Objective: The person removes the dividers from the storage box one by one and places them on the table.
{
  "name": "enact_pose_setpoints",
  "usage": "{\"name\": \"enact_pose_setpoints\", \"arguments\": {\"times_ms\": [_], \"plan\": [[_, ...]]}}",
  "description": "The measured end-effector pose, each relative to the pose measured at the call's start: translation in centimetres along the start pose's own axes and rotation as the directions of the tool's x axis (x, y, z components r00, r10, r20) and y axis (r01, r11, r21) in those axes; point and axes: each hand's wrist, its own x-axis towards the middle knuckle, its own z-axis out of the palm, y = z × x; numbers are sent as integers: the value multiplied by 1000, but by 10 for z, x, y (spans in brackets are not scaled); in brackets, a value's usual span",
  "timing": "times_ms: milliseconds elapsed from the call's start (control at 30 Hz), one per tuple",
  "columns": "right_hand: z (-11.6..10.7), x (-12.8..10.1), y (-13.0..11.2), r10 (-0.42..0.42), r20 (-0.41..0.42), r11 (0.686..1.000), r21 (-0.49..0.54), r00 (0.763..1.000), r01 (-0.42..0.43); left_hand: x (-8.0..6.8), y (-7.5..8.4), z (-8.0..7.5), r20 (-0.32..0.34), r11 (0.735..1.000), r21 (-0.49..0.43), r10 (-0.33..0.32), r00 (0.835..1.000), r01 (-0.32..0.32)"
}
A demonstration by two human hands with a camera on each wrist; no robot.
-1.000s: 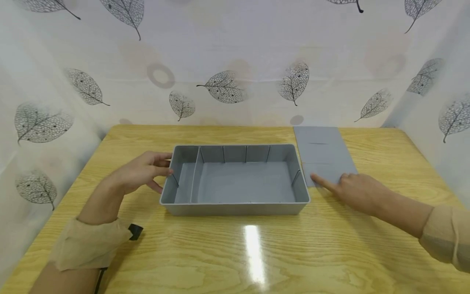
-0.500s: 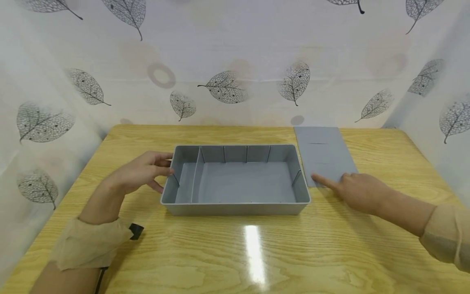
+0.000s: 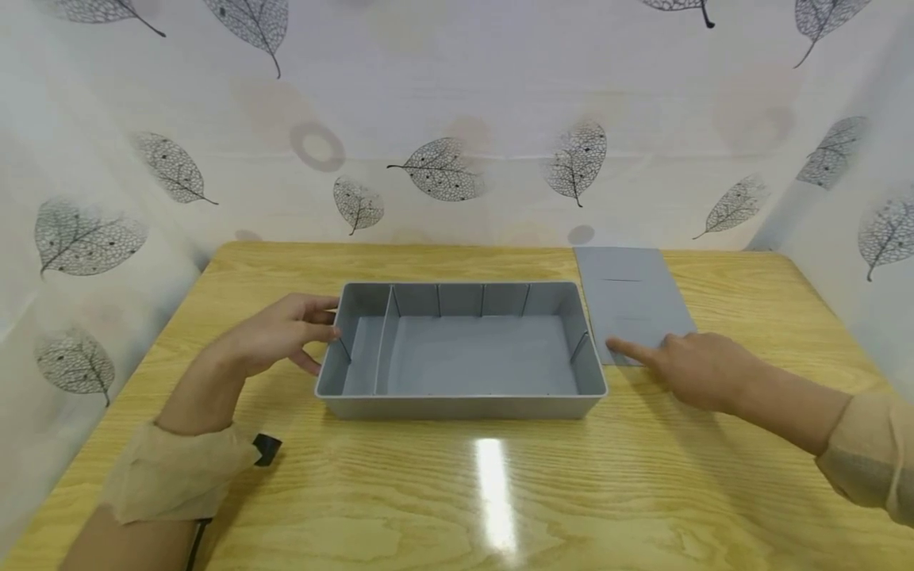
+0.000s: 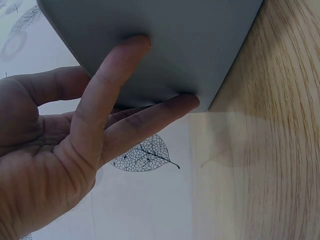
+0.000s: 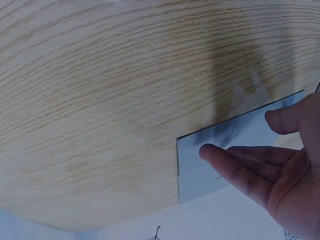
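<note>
A grey rectangular box (image 3: pixel 462 408) stands on the wooden table, with an upright divider (image 3: pixel 386 341) slotted across it near the left end. My left hand (image 3: pixel 274 337) rests against the box's left end. In the left wrist view, its thumb and fingertips touch the outer wall (image 4: pixel 195 30), and part of another finger is hidden behind it. A flat grey panel (image 3: pixel 628 293) with short slits lies right of the box. My right hand (image 3: pixel 703 369) points its extended index finger at the panel's near left corner. The right wrist view shows this finger and the thumb apart, with nothing held.
Several vertical grooves line the box's inner back wall, and the side walls have grooves too. A curtain (image 3: pixel 500 95) printed with leaves hangs behind and beside the wooden table (image 3: pixel 400 500). A small black object (image 3: pixel 267 450) sits at the left sleeve, with a dark cable below.
The whole scene has shifted very slightly to the right in the head view. Both hands, the box and the panel keep their places relative to one another.
</note>
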Motion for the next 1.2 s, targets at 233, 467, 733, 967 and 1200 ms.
{"name": "enact_pose_setpoints", "arguments": {"times_ms": [233, 467, 733, 967, 1200], "plan": [[-19, 9, 0, 5, -17, 997, -72, 1000, -6, 0, 1, 0, 0, 1000, 8, 4, 1000, -4], [-71, 41, -1, 77, -60, 997, -9, 995, -78, 0, 1, 0, 2, 1000, 11, -6, 1000, 6], [-123, 78, -29, 2, -214, 999, -31, 977, -9, 1, 0, 0, 1, 1000, 6, 5, 1000, -5], [-153, 115, -67, -133, -194, 989, -86, 972, 118, 1, 0, 1, -1, 1000, 11, 6, 1000, -6], [-163, 147, -105, -260, -183, 963, -122, 948, 241, 1, 1, 0, 2, 1000, 11, 6, 1000, -6]]}}
